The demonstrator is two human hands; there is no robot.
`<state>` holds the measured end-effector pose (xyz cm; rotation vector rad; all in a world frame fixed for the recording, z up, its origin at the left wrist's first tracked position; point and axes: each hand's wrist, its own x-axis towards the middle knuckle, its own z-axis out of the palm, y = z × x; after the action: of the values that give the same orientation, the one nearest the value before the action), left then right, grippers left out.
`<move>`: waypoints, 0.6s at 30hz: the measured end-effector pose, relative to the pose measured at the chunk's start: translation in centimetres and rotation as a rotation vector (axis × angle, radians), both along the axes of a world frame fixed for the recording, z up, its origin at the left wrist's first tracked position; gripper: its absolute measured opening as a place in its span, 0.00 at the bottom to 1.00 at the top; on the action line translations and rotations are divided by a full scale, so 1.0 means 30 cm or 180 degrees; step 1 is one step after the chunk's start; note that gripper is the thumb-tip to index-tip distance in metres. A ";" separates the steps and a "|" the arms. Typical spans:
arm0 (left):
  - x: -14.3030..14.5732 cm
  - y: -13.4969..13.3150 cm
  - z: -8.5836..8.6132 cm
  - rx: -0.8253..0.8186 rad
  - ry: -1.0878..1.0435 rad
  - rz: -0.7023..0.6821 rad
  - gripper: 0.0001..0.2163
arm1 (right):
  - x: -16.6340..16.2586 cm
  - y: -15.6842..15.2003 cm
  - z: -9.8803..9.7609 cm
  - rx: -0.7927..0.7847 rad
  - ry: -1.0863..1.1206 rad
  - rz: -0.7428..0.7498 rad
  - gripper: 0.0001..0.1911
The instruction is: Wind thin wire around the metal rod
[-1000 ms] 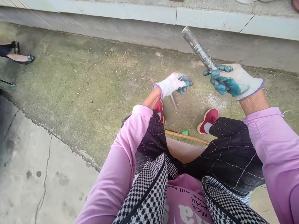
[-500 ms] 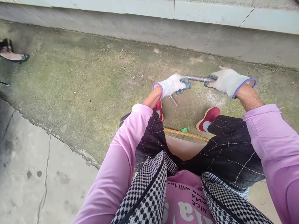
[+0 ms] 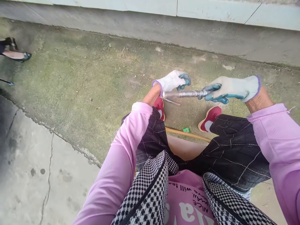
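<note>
My right hand (image 3: 221,89), in a white knitted glove with a blue-grey coated palm, is closed around the right end of a metal rod (image 3: 191,93). Tight silvery ridges, like a thread or wound wire, cover the rod's middle; its smoother left end is blurred. Just above that end is my left hand (image 3: 174,80), in a matching glove, its fingers curled in and apart from the rod. Whether anything small lies inside those fingers is hidden. A thinner, ridged rod (image 3: 172,102) shows below, by my left shoe.
Mossy concrete ground (image 3: 77,81) runs up to a low wall (image 3: 150,26). A green wrapper (image 3: 186,130) lies between my red shoes (image 3: 210,118), near a yellowish strip (image 3: 187,134). Another person's foot (image 3: 21,56) is at the far left, and a dark stick (image 3: 7,82) beneath it.
My left hand has come off the rod. My right hand has lowered and turned, bringing the rod nearer to me, its left end now below my left hand.
</note>
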<state>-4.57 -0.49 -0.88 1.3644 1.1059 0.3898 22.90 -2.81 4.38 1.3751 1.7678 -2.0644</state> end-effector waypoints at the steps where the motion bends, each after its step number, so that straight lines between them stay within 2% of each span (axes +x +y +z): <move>1: -0.003 0.001 -0.004 0.0017 0.0038 0.0013 0.10 | -0.003 -0.003 -0.024 0.0044 -0.0232 0.0240 0.18; 4: -0.004 0.001 -0.022 -0.0024 0.0218 0.0024 0.08 | -0.015 0.003 -0.090 0.0592 -0.1090 0.0585 0.10; 6: 0.002 -0.004 -0.031 -0.0100 0.0263 -0.0058 0.07 | -0.023 0.022 -0.108 0.1007 -0.1588 0.0581 0.14; 9: 0.016 -0.014 -0.032 -0.0267 0.0198 -0.0060 0.04 | -0.029 0.060 -0.089 0.1500 -0.1934 0.0342 0.21; 12: 0.025 -0.022 -0.017 -0.0455 0.0024 0.0012 0.02 | -0.033 0.077 -0.047 0.1844 -0.2093 0.0002 0.20; 14: 0.025 -0.024 -0.001 -0.0542 -0.0093 0.0025 0.02 | -0.037 0.069 -0.027 0.1698 -0.1863 -0.0481 0.15; 16: 0.023 -0.022 0.014 -0.0577 -0.0161 0.0058 0.04 | -0.039 0.051 -0.016 0.1330 -0.1212 -0.1149 0.09; 18: 0.021 -0.017 0.023 -0.0568 -0.0176 0.0107 0.04 | -0.036 0.033 -0.011 0.0975 -0.0411 -0.1576 0.05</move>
<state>-3.92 -1.00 -0.18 1.1729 1.0923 0.3428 21.81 -1.82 4.06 2.1693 1.8925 -1.8901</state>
